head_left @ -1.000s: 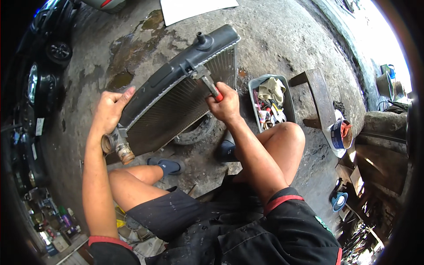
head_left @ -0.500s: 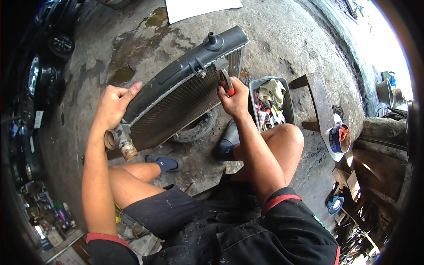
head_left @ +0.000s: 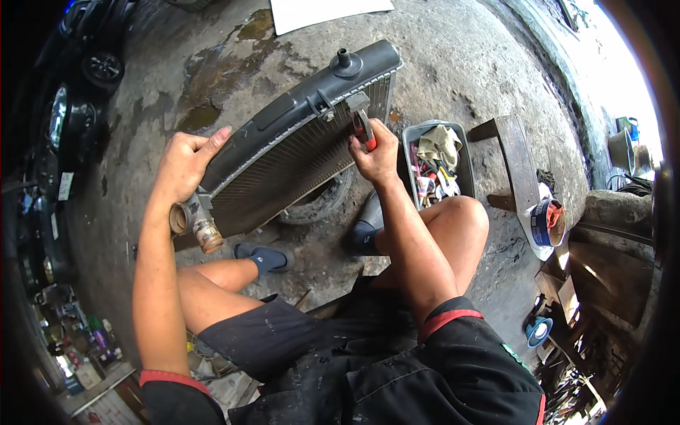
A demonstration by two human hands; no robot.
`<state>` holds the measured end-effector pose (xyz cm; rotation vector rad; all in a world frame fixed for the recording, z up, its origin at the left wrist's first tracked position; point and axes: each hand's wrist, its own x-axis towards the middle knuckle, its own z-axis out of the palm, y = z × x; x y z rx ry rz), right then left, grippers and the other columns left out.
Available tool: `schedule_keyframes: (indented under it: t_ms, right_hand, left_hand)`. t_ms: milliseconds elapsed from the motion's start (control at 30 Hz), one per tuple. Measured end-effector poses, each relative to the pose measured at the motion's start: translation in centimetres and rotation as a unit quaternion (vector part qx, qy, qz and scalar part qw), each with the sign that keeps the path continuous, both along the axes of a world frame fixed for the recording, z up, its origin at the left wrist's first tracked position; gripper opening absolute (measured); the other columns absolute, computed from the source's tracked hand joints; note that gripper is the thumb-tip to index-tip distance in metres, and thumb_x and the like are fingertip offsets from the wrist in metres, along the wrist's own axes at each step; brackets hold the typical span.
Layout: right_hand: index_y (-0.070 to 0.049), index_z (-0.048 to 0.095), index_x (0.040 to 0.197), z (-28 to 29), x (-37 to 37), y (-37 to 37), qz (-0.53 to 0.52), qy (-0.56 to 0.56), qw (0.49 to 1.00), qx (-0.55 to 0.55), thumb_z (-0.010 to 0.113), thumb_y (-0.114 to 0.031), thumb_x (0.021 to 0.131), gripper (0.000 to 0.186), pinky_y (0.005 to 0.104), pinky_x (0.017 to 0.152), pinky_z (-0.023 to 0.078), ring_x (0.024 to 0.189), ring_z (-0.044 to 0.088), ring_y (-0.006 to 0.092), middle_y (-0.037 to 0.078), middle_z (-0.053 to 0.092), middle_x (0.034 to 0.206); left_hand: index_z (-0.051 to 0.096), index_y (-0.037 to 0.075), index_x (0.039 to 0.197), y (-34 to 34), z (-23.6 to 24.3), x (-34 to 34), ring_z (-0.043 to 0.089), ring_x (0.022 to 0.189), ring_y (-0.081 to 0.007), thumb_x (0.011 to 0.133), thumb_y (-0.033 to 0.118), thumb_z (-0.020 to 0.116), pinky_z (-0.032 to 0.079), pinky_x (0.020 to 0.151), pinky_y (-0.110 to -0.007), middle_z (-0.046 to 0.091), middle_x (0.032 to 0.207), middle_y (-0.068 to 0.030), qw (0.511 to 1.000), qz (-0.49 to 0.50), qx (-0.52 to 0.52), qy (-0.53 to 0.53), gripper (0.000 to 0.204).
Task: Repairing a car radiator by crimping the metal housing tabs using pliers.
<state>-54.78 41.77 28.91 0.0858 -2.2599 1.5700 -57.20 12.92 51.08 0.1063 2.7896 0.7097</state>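
Tilting over the rough concrete floor (head_left: 425, 42), a radiator (head_left: 292, 152) is held ahead of the knees (head_left: 464, 216); whatever props it below can't be made out. Left hand (head_left: 188, 163) grips the left end of its tank (head_left: 283, 113), thumb along it, some fingers hidden. Right hand (head_left: 379, 156) closed round the red handle of a tool, likely pliers (head_left: 364, 120), head at the crimped seam (head_left: 282, 135). To do this well, I'd brace the radiator firmly, set the tool square on the seam, squeeze evenly in short bites, and spare the fins, which probably bend easily.

Materials: floor grey, pitted, stained. Core (head_left: 265, 188) dark, finely ribbed. Tank long, black, smooth, probably plastic. Dark round ring (head_left: 319, 207) behind, tyre-like. Grey bin (head_left: 469, 170), rounded corners; crumpled beige cloth (head_left: 440, 145) inside. Fitting (head_left: 209, 232) by left wrist: tubular, tarnished, brassy. Spout (head_left: 343, 57): short, black, round.
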Motion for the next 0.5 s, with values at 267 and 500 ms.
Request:
schedule_keyframes:
  t_ms: [267,500]
  right_hand:
    - [-0.002,0.064,0.097,0.07,-0.10,0.03,-0.011,0.032,0.999,0.019,0.068,-0.008,0.072,0.025,0.0393,0.072,0.051,0.078,0.063,0.0343,0.014,0.061,0.084]
    - [0.000,0.059,0.084,-0.14,-0.61,-0.19,-0.019,0.060,0.998,0.000,0.066,-0.006,0.073,0.014,0.0387,0.067,0.049,0.072,0.060,0.0362,0.016,0.057,0.077]
  left_hand:
    - [0.052,-0.002,0.059,0.18,-0.21,0.43,0.031,0.054,-0.0075,0.096,0.053,0.060,0.030,0.050,-0.032,0.032,0.051,0.0014,1.000,-0.003,-0.002,0.012,0.066]
    - [0.060,-0.005,0.063,-0.34,-0.44,0.28,0.033,0.053,-0.0093,0.095,0.054,0.061,0.033,0.051,-0.034,0.032,0.051,-0.0016,1.000,0.006,-0.006,0.005,0.067]
